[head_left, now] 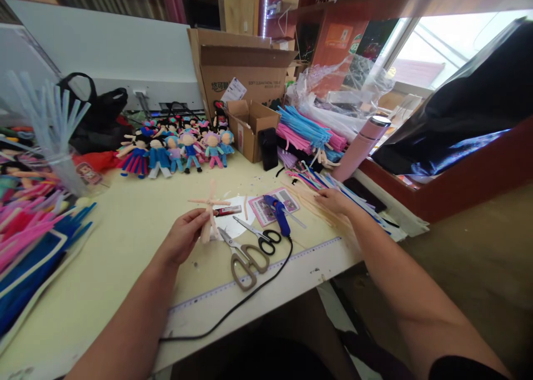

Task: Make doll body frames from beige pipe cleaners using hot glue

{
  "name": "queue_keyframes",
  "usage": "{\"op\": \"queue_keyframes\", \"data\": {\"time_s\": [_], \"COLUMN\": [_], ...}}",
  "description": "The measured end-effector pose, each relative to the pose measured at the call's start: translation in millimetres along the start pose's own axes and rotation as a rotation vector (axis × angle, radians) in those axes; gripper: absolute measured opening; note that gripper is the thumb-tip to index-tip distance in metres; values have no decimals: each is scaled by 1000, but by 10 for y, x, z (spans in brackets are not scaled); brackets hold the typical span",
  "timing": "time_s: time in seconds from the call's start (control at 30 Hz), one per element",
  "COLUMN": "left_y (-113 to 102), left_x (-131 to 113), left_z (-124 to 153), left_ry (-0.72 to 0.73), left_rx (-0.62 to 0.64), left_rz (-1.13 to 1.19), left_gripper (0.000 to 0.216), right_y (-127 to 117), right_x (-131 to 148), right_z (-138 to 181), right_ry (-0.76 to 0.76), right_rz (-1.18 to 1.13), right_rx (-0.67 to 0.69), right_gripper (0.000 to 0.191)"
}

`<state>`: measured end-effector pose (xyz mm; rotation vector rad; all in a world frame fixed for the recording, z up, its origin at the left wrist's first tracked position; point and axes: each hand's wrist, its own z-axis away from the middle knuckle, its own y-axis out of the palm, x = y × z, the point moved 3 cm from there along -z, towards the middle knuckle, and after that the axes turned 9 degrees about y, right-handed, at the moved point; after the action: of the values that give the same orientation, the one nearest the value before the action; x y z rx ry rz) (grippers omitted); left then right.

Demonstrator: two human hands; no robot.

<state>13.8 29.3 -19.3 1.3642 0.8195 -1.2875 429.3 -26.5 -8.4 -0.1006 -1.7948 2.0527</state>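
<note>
My left hand [183, 237] is closed around a peach pipe-cleaner figure [209, 213] with outstretched arms, held just above the table. My right hand [333, 201] reaches to the right and rests on a loose pile of peach pipe cleaners [316, 202], fingers curled onto them. Between my hands lie a blue glue gun [280, 216], small black-handled scissors [261, 236] and larger tan-handled scissors [244, 258].
A row of finished small dolls [179, 150] stands at the back. Cardboard boxes [250, 125], blue and pink pipe-cleaner bundles [306, 127] and a pink bottle [362, 147] sit to the right. Pink and blue pipe cleaners [29, 241] lie left. The glue gun's black cord [250, 297] crosses the table's front edge.
</note>
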Motion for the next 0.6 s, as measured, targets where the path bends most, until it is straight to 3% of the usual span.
{"op": "queue_keyframes", "data": {"time_s": [0.3, 0.43, 0.53, 0.6], "left_y": [22, 26, 48, 63], "left_x": [-9, -6, -5, -3], "left_z": [17, 11, 17, 30], "left_ry": [9, 16, 20, 30], "left_rx": [25, 50, 79, 82], "left_rz": [-10, -10, -33, -45], "left_gripper": [36, 34, 33, 32], "right_y": [-7, -50, -72, -33], "right_x": [92, 208, 344, 430], "right_z": [37, 100, 186, 232], "right_ry": [12, -23, -103, -156], "right_rz": [-39, -50, -17, 43], "right_rx": [-106, -232, -348, -329], "right_gripper": [32, 36, 29, 23]}}
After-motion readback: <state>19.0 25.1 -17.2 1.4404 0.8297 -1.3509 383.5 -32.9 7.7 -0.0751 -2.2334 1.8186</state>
